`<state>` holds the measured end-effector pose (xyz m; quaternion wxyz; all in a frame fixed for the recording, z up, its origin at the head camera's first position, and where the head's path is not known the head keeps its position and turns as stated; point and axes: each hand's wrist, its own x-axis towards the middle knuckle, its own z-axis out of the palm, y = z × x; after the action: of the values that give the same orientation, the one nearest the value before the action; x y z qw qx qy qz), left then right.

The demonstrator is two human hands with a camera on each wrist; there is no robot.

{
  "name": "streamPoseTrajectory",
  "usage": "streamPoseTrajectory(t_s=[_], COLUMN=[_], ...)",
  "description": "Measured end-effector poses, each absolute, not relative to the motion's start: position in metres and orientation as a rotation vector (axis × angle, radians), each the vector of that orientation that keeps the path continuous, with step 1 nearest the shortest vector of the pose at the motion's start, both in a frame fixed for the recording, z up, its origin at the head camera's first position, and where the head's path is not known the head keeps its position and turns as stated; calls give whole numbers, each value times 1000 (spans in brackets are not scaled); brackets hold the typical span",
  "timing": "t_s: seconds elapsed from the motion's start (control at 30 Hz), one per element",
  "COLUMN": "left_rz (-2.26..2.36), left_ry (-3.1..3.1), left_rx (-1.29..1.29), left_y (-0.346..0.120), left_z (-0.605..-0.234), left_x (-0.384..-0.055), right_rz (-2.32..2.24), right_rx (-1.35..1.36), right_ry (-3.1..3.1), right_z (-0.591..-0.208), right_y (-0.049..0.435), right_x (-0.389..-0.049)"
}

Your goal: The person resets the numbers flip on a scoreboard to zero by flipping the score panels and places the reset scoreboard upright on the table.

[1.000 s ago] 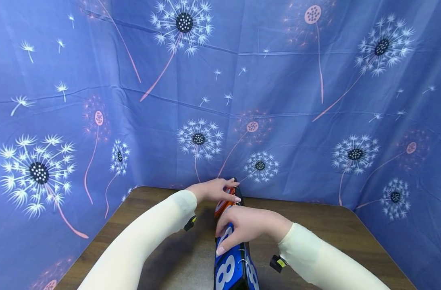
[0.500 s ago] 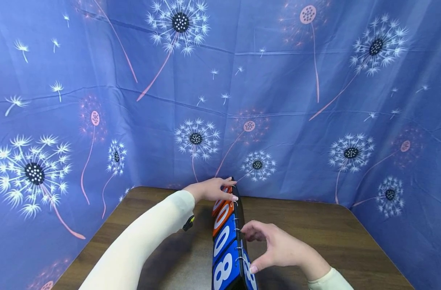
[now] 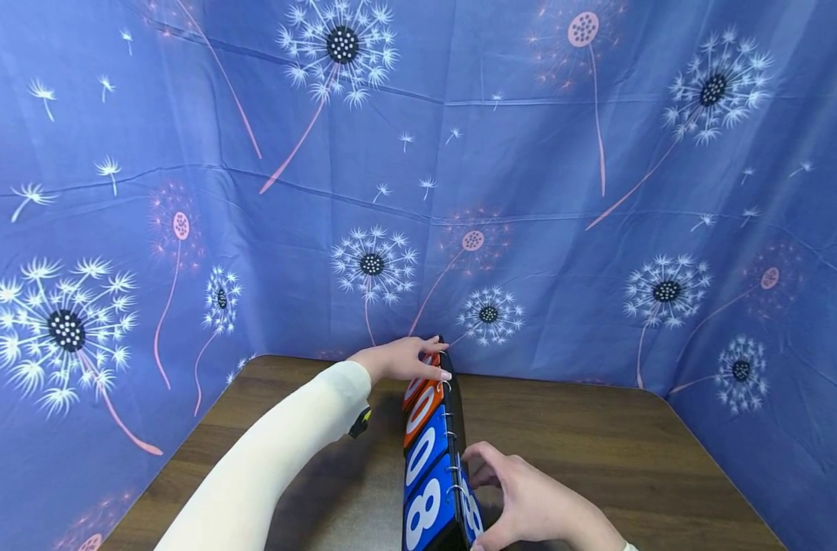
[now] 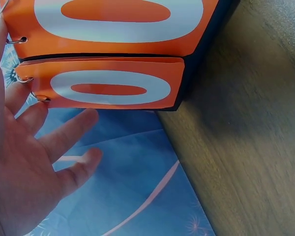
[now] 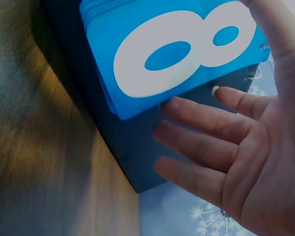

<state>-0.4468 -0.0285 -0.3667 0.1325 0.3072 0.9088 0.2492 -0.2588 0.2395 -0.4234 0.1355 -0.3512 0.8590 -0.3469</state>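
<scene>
A black tabletop flip scoreboard (image 3: pixel 453 417) stands tent-like, its ridge running away from me. On its left face hang orange cards (image 4: pixel 115 89) showing 0, then a blue 0 card (image 3: pixel 421 457) and a blue 8 card (image 3: pixel 424 514), all on metal rings. My left hand (image 3: pixel 399 360) rests over the far end of the ridge; in the left wrist view its fingers spread beside the rings. The right hand (image 3: pixel 539 497) is by the right face, fingers loosely bent and spread, thumb at the near edge of another blue 8 card (image 5: pixel 157 54).
A brown wooden table (image 3: pixel 584 444) carries the scoreboard. Behind it and along both sides hangs a blue cloth (image 3: pixel 556 306) with a dandelion print, close to the scoreboard's far end.
My right hand has let go of the blue cards on the left face and moved over the ridge to the right side, then lower and nearer. The left hand stays put.
</scene>
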Motion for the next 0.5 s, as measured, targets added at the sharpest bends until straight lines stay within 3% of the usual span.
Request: streamPoseTrajectory(t_s=[0.5], left_rz=[705], left_ry=[2673], left_rx=[899], left_y=[-28], left_z=[-369], left_x=[-450], right_rz=[-1033], right_rx=[-1043], right_ry=[2494], right_z=[-414], right_y=[248], right_x=[-253])
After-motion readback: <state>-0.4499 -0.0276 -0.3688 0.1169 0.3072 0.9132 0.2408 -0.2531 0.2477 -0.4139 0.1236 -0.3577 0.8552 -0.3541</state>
